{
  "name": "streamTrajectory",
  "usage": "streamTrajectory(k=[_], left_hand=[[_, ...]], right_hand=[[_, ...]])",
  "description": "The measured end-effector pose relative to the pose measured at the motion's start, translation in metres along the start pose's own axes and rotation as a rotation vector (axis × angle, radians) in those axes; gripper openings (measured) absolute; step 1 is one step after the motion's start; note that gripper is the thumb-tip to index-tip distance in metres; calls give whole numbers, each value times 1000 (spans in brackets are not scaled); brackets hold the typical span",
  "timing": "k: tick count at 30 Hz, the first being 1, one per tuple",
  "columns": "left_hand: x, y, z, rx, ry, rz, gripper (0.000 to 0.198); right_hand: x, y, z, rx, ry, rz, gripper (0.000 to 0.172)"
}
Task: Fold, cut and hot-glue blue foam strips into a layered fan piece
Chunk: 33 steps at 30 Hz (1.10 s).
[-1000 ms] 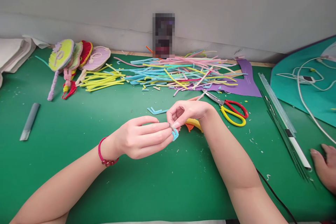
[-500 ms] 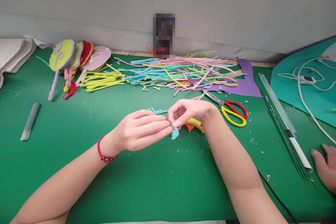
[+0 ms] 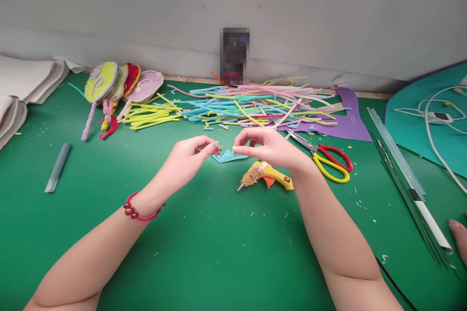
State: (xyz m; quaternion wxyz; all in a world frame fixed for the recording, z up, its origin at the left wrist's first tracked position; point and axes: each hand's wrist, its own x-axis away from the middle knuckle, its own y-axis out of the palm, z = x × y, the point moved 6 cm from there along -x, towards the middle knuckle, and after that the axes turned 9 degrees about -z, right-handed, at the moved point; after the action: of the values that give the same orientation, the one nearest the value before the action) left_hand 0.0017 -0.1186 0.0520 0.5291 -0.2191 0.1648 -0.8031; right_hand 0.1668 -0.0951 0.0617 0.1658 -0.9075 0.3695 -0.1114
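Observation:
My left hand [image 3: 193,155] is above the table with thumb and fingertips pinched together. Whatever may be between them is too small to make out. Facing it, my right hand [image 3: 268,146] has its thumb and forefinger closed at the right side of a light-blue shape made of fuzzy strips [image 3: 229,156]. That shape lies on the table between and just below both hands, partly covered by the fingers. Whether the right fingertips grip a piece of it is hidden. A yellow hot glue gun [image 3: 272,174] with an orange trigger lies just below my right hand.
Behind the hands lies a pile of coloured fuzzy strips [image 3: 255,102]. Scissors [image 3: 328,158] with red and yellow handles are at the right, near long thin rods [image 3: 401,165]. Several round fans [image 3: 102,82] lie back left. Another person's hand [image 3: 458,238] shows at the right edge.
My hands have parted and moved slightly away from me; the small blue piece held between them earlier is now over or at the blue shape. The glue gun is more exposed.

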Motion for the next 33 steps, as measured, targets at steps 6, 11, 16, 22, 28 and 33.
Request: streamTrajectory(k=[6, 11, 16, 22, 28, 33], left_hand=[[-2, 7, -7, -55, -5, -61, 39], [-1, 8, -4, -80, -3, -53, 34], [-2, 10, -6, -37, -25, -64, 33], [-3, 12, -12, -61, -79, -107, 40], [-4, 12, -10, -31, -38, -85, 34], [-4, 12, -9, -31, -16, -71, 32]], right_hand=[[-3, 7, -2, 117, 11, 6, 22], [-4, 11, -3, 131, 32, -4, 19], [-4, 13, -5, 126, 47, -7, 18], [-4, 14, -6, 140, 49, -13, 18], [-5, 15, -3, 139, 40, -17, 19], [-6, 15, -1, 131, 61, -22, 20]])
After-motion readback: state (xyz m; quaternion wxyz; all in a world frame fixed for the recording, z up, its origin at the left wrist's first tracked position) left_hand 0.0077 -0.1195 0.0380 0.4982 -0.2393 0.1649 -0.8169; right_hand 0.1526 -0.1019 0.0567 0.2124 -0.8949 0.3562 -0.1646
